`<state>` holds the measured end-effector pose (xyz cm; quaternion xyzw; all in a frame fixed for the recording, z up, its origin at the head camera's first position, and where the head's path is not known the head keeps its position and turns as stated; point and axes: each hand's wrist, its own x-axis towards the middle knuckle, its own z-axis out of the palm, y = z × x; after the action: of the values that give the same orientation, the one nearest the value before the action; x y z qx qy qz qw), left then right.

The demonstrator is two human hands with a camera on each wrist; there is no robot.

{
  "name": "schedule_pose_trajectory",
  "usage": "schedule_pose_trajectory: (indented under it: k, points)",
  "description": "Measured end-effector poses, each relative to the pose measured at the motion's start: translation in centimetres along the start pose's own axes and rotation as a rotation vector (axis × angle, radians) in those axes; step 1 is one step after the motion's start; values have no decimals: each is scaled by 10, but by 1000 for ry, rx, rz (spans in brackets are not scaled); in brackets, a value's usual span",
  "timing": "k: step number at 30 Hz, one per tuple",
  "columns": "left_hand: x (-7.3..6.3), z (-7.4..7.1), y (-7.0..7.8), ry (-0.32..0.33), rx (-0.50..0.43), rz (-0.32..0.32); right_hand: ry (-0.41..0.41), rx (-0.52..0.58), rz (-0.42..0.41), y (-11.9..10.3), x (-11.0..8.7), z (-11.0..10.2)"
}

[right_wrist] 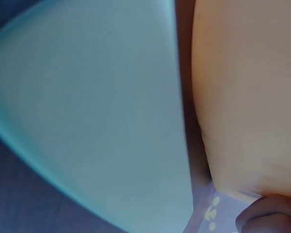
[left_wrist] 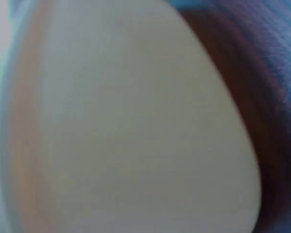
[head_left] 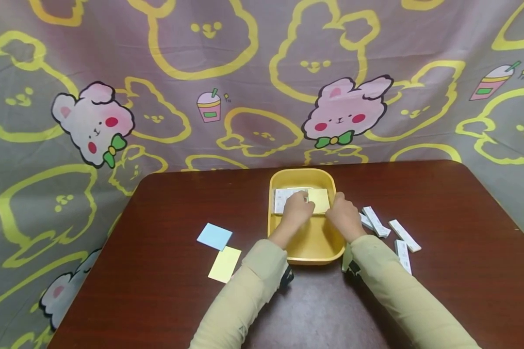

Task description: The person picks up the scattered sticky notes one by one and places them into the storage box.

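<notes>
A yellow plastic bin (head_left: 307,249) stands mid-table. Inside, along its far half, a yellow sticky note pad (head_left: 319,199) lies beside white printed strips or boxes (head_left: 281,199). My left hand (head_left: 298,211) reaches in from the left, its finger and thumb pinching at the pad's left edge. My right hand (head_left: 345,215) is over the bin's right rim, with fingertips by the pad's lower right corner; I cannot tell whether it grips pad or rim. In the right wrist view, bent fingers (right_wrist: 269,216) show at the bin's edge. The left wrist view is mostly a blurred pale surface.
Several white narrow boxes (head_left: 405,236) lie right of the bin. On the left are a blue note (head_left: 215,236) and a yellow note (head_left: 224,264). A pale green sheet (head_left: 346,259) is partly hidden beneath the right wrist. A patterned curtain (head_left: 253,97) hangs behind the table.
</notes>
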<state>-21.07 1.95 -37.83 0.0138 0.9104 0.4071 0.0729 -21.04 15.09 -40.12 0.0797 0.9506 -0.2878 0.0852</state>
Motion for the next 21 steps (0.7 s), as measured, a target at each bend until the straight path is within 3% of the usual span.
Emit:
schedule_pose_trajectory:
  k: [11, 16, 21]
  points:
    - [-14, -35, -5, 33, -51, 4, -5, -28, 2, 0, 1, 1]
    - [-13, -50, -14, 78, -158, 10, -5, -26, 7, 0, 2, 0]
    - [-12, -69, -34, 151, -259, 22, -19, -23, 9, 1, 2, 0]
